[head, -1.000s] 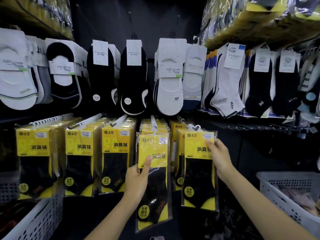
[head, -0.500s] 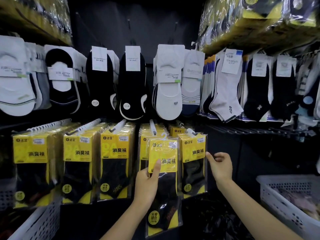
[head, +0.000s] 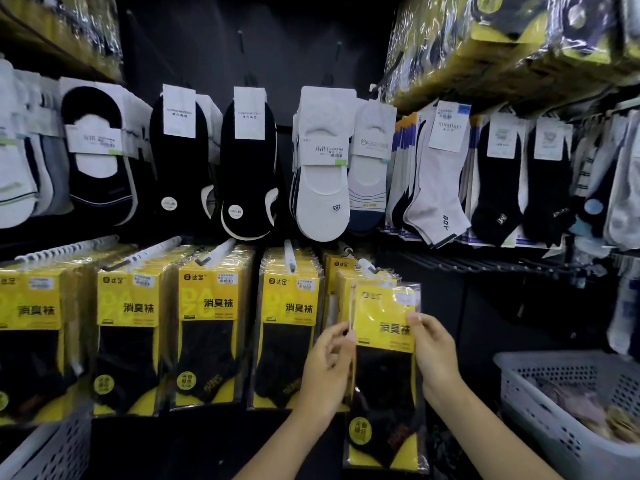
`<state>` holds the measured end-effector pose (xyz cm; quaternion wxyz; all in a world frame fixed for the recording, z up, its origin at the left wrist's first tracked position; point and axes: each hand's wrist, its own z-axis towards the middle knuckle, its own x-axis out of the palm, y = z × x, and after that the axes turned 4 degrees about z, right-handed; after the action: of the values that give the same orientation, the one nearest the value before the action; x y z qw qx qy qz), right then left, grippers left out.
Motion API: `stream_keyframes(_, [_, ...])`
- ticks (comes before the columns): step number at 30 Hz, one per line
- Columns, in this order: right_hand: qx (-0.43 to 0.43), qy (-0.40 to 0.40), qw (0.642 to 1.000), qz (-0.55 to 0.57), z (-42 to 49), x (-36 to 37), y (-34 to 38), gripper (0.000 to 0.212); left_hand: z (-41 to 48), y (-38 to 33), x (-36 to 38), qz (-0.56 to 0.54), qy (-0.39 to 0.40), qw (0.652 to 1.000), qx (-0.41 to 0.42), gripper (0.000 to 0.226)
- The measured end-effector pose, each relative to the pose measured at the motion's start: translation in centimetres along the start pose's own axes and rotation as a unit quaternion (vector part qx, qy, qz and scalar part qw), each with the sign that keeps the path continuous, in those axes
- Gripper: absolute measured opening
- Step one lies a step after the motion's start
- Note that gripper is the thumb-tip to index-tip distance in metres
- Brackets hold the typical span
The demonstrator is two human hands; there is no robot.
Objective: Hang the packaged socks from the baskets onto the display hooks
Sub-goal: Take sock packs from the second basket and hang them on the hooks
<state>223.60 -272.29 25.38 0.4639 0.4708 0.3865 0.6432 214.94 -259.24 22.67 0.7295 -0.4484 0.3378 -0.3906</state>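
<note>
A clear packet of black socks with a yellow card [head: 385, 368] hangs upright between my hands, just in front of and below the rightmost display hook [head: 366, 265]. My left hand [head: 327, 370] pinches the packet's left edge. My right hand [head: 434, 355] grips its right edge by the yellow card. Several like packets [head: 289, 327] fill the lower row of hooks to the left. A white basket [head: 568, 403] with other packaged goods sits at the lower right.
Loose white and black socks [head: 323, 174] hang on the upper row. Another white basket [head: 52, 452] shows at the lower left. Wrapped yellow stock [head: 502, 39] juts out overhead on the right. Bare wire hooks [head: 485, 263] run along the right wall.
The packet moved right, from the fourth hook's stack to the rightmost hook. My right hand let go of the hung packet and took the right edge of the one in my left hand.
</note>
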Motion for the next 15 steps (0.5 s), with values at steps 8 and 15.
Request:
stream_keyframes(8, [-0.064, 0.018, 0.997, -0.044, 3.1, 1.2, -0.9, 0.011, 0.1, 1.0, 1.1, 0.006, 0.006, 1.0, -0.007, 0.069])
stream_keyframes(15, [-0.054, 0.028, 0.998, -0.014, 6.7, 3.6, -3.4, 0.019, 3.5, 3.5, 2.6, 0.066, -0.017, 0.997, -0.026, 0.07])
